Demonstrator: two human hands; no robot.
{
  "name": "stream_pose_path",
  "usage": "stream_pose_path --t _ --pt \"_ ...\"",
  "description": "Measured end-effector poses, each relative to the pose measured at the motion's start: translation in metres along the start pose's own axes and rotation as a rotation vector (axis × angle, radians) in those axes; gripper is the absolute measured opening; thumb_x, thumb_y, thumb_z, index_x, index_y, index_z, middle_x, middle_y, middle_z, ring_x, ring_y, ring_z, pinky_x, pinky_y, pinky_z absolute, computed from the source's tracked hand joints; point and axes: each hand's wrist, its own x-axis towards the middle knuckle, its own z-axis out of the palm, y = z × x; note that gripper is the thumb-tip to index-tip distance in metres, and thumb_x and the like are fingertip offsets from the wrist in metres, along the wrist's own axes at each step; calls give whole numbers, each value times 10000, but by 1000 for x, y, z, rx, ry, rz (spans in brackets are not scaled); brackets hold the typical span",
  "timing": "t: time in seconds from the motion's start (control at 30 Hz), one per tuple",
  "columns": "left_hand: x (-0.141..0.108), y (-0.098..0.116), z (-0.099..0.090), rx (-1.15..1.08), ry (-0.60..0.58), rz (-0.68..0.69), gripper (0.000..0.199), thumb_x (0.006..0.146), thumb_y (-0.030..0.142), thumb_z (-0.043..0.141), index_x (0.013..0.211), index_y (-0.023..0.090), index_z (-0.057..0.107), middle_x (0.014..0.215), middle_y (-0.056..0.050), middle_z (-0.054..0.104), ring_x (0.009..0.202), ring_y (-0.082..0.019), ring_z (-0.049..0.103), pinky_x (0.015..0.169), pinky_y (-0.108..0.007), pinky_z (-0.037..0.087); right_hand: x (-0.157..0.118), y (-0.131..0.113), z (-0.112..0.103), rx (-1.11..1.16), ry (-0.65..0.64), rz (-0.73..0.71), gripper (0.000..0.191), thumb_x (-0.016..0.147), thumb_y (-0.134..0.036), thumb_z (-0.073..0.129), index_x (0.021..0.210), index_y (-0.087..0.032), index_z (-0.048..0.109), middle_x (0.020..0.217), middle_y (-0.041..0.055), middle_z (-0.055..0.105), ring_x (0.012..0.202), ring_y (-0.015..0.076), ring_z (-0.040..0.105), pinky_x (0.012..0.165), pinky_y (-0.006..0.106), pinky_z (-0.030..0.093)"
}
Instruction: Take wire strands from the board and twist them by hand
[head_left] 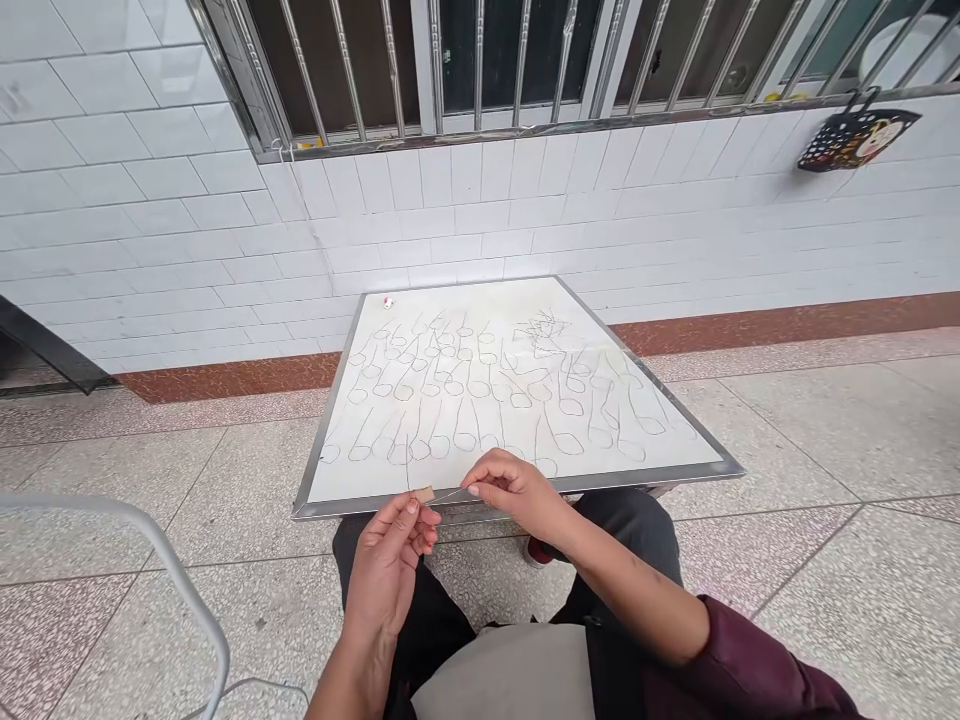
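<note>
Left hand (386, 572): gripping a small tan tab (424, 494), its grip closed between thumb and fingertips, just above the board's near edge.
Right hand (514, 490): grip closed, pinching a thin wire (450, 495) whose tip is reaching the tab.
Handling: both hands are working close together, fingertips meeting over a short span.
Edges: a metal-framed whiteboard (660, 474) is resting across the lap, drawn loops (465, 400) covering it.
Open room: tiled floor (825, 450) is spreading to both sides.

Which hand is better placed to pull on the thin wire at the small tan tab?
Right, probably: the right hand already pinches the thin wire and has free space beside it, while the left hand seems occupied holding the small tan tab.
</note>
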Motion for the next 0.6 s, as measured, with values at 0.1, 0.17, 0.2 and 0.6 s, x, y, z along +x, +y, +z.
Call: stream_pose_path --t 0.1,0.17,0.2,0.6 --pt "-6 -1 6 -21 -69 -60 293 703 362 853 860 129 767 852 -130 766 698 -165 678 625 -239 540 -1 6 1 -35 86 -83 105 868 -228 625 904 -242 723 938 41 591 838 166 595 742 326 496" --pt "-8 -3 10 -20 -69 -105 300 682 329 873 870 122 766 856 -127 768 693 -153 682 620 -221 545 -1 8 0 -80 122 -168 113 875 -220 623 922 -252 719 979 48 600 891 178 605 773 345 512" --pt "-9 -5 12 -21 -61 -117 314 665 296 886 902 129 764 843 -113 767 679 -136 677 611 -200 539 -2 8 0 -95 131 -212 123 879 -221 622 949 -261 715 1014 52 600 922 183 609 791 354 520" --pt "-9 -24 11 120 82 88 460 721 295 836 1143 173 698 815 -27 716 726 -141 673 652 -226 541 -37 18 33 97 -23 -364 431 854 -251 713 1253 -320 565 1040 43 567 801 149 607 701 319 559"
